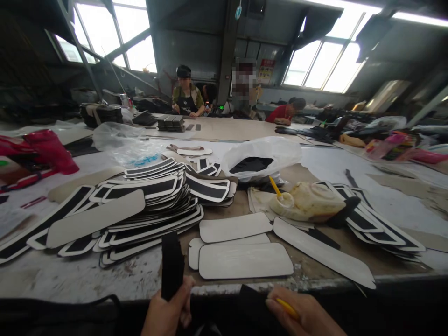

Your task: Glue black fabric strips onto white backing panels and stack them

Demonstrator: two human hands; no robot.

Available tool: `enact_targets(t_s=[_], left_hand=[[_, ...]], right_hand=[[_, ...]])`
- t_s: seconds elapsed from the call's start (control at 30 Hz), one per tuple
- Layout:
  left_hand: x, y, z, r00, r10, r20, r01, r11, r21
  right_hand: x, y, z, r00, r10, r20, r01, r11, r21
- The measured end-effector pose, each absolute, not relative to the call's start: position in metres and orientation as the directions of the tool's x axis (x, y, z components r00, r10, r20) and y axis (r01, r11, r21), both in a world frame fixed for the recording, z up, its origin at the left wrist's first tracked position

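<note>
My left hand (170, 310) is at the table's near edge, closed around a narrow black strip (172, 263) that stands upright. My right hand (303, 313) is low at the bottom edge, holding a yellow brush handle (287, 308) and touching a black piece (250, 301). Just beyond my hands lie several white rounded flat pieces (245, 260). A big spread pile of black pieces with white borders (140, 207) fills the table on the left.
A glue-smeared pot (308, 200) with a yellow brush (275, 186) stands right of centre. More bordered pieces (371, 221) fan out to the right. White plastic bags (262, 156) lie behind. Three people work at the far end of the table (238, 128).
</note>
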State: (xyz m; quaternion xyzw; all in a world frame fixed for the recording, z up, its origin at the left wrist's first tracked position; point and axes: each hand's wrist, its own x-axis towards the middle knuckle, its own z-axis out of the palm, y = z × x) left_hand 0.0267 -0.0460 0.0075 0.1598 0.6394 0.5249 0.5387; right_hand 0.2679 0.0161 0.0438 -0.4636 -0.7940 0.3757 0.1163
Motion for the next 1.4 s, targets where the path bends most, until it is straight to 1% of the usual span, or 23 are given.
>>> enact_targets(t_s=[0.07, 0.17, 0.23, 0.3, 0.33, 0.37, 0.4, 0.47, 0.5, 0.53, 0.57, 0.63, 0.73, 0.9, 0.97, 1.3, 1.4], left_hand=[[0.025, -0.037, 0.01, -0.431, 0.743, -0.512, -0.411, 0.344, 0.844], [0.025, -0.028, 0.015, -0.442, 0.745, -0.499, -0.358, 0.364, 0.86], [0.024, -0.026, 0.015, -0.45, 0.762, -0.466, -0.222, 0.41, 0.885], [0.021, -0.028, 0.009, -0.481, 0.78, -0.399, 0.023, 0.467, 0.884], [0.019, -0.03, 0.005, -0.484, 0.812, -0.326, 0.18, 0.457, 0.871], [0.016, -0.033, -0.001, -0.464, 0.858, -0.218, 0.337, 0.399, 0.853], [0.014, -0.036, -0.007, -0.411, 0.908, -0.087, 0.47, 0.293, 0.833], [0.01, -0.043, -0.018, -0.209, 0.954, 0.215, 0.665, -0.023, 0.747], [0.009, -0.046, -0.022, -0.098, 0.941, 0.325, 0.717, -0.16, 0.679], [0.009, -0.049, -0.025, -0.015, 0.918, 0.396, 0.747, -0.253, 0.615], [0.009, -0.051, -0.028, 0.037, 0.9, 0.434, 0.764, -0.305, 0.568], [0.009, -0.054, -0.031, 0.085, 0.882, 0.464, 0.779, -0.349, 0.521], [0.01, -0.055, -0.035, 0.102, 0.859, 0.501, 0.807, -0.366, 0.463], [0.008, -0.049, -0.044, 0.193, 0.786, 0.588, 0.857, -0.426, 0.289], [0.008, -0.045, -0.045, 0.214, 0.761, 0.612, 0.863, -0.441, 0.246], [0.012, -0.036, -0.05, 0.203, 0.767, 0.609, 0.885, -0.41, 0.221], [0.011, -0.034, -0.044, 0.25, 0.805, 0.538, 0.895, -0.404, 0.189]], right_hand=[[0.26, 0.027, 0.053, -0.544, 0.821, -0.174, 0.665, 0.296, -0.685], [0.24, 0.045, 0.068, -0.57, 0.796, -0.205, 0.681, 0.317, -0.66], [0.226, 0.058, 0.075, -0.588, 0.774, -0.236, 0.708, 0.351, -0.613], [0.213, 0.07, 0.079, -0.606, 0.735, -0.302, 0.741, 0.386, -0.549], [0.206, 0.077, 0.08, -0.614, 0.713, -0.338, 0.754, 0.403, -0.519], [0.201, 0.083, 0.08, -0.624, 0.687, -0.372, 0.76, 0.422, -0.495], [0.195, 0.088, 0.079, -0.636, 0.662, -0.398, 0.759, 0.442, -0.477], [0.185, 0.099, 0.074, -0.657, 0.623, -0.425, 0.75, 0.479, -0.456], [0.18, 0.104, 0.071, -0.663, 0.606, -0.44, 0.746, 0.487, -0.454], [0.176, 0.108, 0.068, -0.665, 0.589, -0.459, 0.746, 0.485, -0.457], [0.172, 0.111, 0.064, -0.665, 0.576, -0.475, 0.746, 0.478, -0.464], [0.167, 0.117, 0.058, -0.665, 0.555, -0.499, 0.745, 0.453, -0.49], [0.162, 0.122, 0.049, -0.663, 0.537, -0.521, 0.745, 0.41, -0.526], [0.159, 0.125, 0.044, -0.643, 0.532, -0.55, 0.762, 0.376, -0.527], [0.158, 0.125, 0.044, -0.639, 0.529, -0.559, 0.766, 0.375, -0.522], [0.157, 0.126, 0.038, -0.631, 0.538, -0.56, 0.775, 0.397, -0.491], [0.157, 0.126, 0.037, -0.639, 0.536, -0.552, 0.769, 0.417, -0.485]])
